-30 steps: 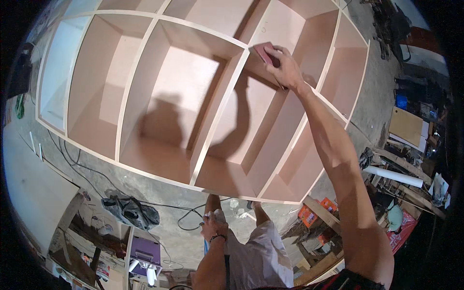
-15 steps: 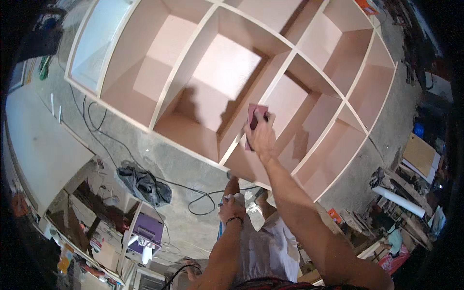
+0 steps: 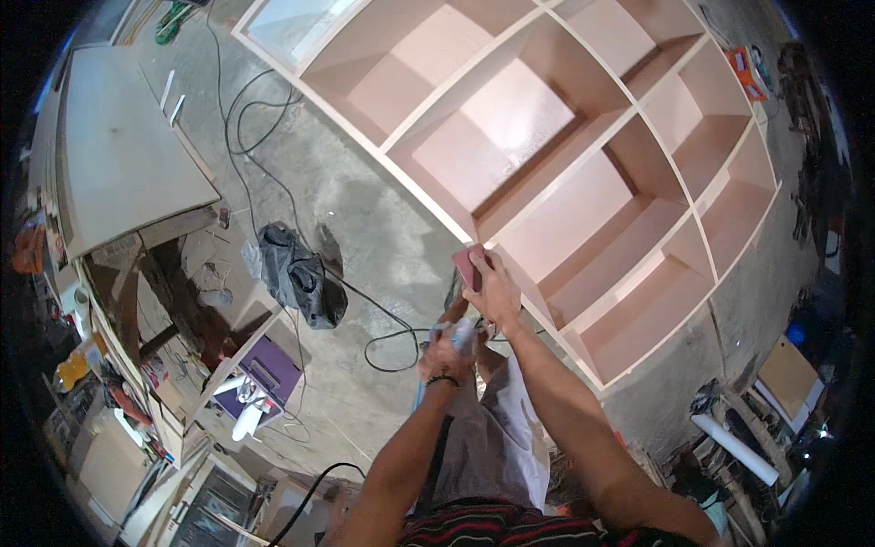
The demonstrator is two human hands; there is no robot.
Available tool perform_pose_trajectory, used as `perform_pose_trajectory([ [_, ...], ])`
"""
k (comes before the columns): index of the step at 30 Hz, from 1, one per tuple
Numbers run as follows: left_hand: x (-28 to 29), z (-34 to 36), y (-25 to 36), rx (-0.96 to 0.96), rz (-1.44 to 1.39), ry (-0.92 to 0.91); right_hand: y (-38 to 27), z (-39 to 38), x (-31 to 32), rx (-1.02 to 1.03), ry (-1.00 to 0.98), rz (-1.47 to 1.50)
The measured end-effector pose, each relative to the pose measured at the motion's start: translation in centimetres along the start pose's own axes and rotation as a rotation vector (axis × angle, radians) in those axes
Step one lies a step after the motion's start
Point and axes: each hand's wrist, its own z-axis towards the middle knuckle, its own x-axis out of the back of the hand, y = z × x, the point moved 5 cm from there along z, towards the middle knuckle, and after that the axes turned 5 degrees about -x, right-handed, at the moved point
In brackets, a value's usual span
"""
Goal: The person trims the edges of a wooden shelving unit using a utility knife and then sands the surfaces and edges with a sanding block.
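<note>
My right hand [image 3: 494, 294] is closed round a reddish sanding block [image 3: 469, 266]. The block is at the near front edge of a large wooden shelf unit [image 3: 432, 193], where a divider meets the outer frame. Pale pinkish compartments of several sizes make up the unit, which lies with its open side up. Lower down, close to my legs, my left hand [image 3: 445, 356] is closed, with something whitish at its fingers that I cannot make out. A dark bracelet circles that wrist.
A crumpled black bag [image 3: 301, 278] and a looping black cable [image 3: 273, 178] lie on the concrete floor [image 3: 365, 219]. At left stand a pale board [image 3: 128, 150] and a purple box [image 3: 272, 372]. A white roll [image 3: 736, 448] lies among clutter at lower right.
My right hand has drawn the sanding block back along the divider, toward me, to the unit's near edge. The view has turned, so the unit appears farther right. My left hand stays low and closed.
</note>
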Motion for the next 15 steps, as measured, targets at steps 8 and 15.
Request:
perform_pose_trajectory([
  [8, 9.3, 5.9, -15.2, 0.194, -0.102, 0.149, -12.4, 13.4, -3.6, 0.435, -0.061, -0.590],
  [15, 21.9, 14.4, -24.5, 0.258, -0.174, 0.065, -29.0, 24.6, -7.3, 0.406, -0.031, -0.538],
])
